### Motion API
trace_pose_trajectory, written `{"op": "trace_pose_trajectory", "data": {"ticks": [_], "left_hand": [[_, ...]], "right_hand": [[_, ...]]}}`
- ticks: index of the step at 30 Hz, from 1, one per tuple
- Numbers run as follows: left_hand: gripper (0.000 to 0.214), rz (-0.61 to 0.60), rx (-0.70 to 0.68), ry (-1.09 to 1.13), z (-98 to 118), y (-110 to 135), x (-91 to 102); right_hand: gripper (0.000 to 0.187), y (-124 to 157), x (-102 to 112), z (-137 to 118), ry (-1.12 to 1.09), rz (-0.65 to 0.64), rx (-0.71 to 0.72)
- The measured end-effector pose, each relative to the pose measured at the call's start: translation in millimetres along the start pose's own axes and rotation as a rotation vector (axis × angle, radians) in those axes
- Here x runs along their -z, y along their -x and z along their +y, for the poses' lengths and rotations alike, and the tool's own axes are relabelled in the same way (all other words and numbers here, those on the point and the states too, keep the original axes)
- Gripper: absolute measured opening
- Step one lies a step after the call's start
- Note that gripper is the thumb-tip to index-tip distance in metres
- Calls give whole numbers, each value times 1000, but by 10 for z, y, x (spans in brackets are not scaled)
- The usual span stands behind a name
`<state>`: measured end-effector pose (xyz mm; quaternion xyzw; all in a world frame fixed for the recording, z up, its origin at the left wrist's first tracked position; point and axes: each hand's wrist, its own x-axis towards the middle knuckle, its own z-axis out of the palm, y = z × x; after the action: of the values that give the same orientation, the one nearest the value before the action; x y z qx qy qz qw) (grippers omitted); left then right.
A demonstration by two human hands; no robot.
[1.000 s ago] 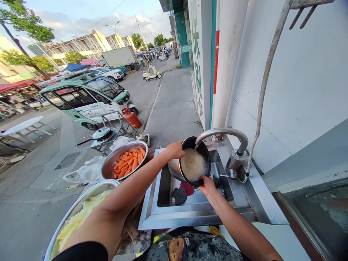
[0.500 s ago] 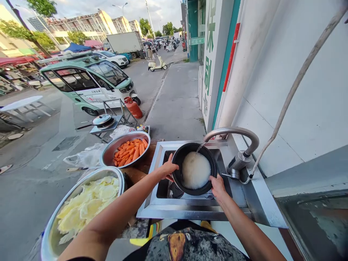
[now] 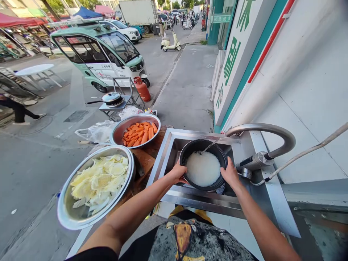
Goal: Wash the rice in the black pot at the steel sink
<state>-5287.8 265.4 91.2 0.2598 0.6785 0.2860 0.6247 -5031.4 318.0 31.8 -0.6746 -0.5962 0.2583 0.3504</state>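
A black pot [image 3: 190,149] with white rice in cloudy water sits level over the steel sink [image 3: 167,148]. My left hand [image 3: 178,171] grips the pot's left rim and my right hand [image 3: 231,174] grips its right rim. The curved steel tap [image 3: 261,128] reaches over the pot from the right, and a thin stream of water runs from its spout into the rice.
A steel bowl of carrot pieces [image 3: 138,132] and a steel bowl of pale sliced vegetable [image 3: 99,179] stand on the wooden counter at the left. A hose [image 3: 307,152] runs along the white wall. Beyond are a stove stand with a lidded pan [image 3: 110,98], an orange gas cylinder [image 3: 143,88] and a green vehicle [image 3: 100,54].
The pot went from tilted over the sink to level under the tap. My left hand moved from the far rim to the near left rim. My view tipped downward.
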Motion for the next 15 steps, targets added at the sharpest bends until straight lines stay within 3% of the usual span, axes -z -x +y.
{"op": "trace_pose_trajectory", "data": {"ticks": [2, 4, 7, 10, 12, 15], "left_hand": [[95, 14, -12, 35, -22, -50, -24], [99, 40, -46, 42, -52, -93, -51], [103, 58, -91, 35, -88, -136, -95], [106, 46, -105, 47, -84, -164, -149], [106, 46, -103, 56, -62, -181, -180], [101, 67, -50, 74, -39, -204, -182]], "right_hand": [[64, 4, 26, -133, 199, 33, 237], [53, -37, -19, -292, 320, -112, 372], [49, -253, -249, -565, 478, -382, 222], [51, -503, -647, -840, 513, -453, 19], [43, -540, -940, -964, 448, -499, 35], [13, -349, -1260, -965, 303, -626, 93]]}}
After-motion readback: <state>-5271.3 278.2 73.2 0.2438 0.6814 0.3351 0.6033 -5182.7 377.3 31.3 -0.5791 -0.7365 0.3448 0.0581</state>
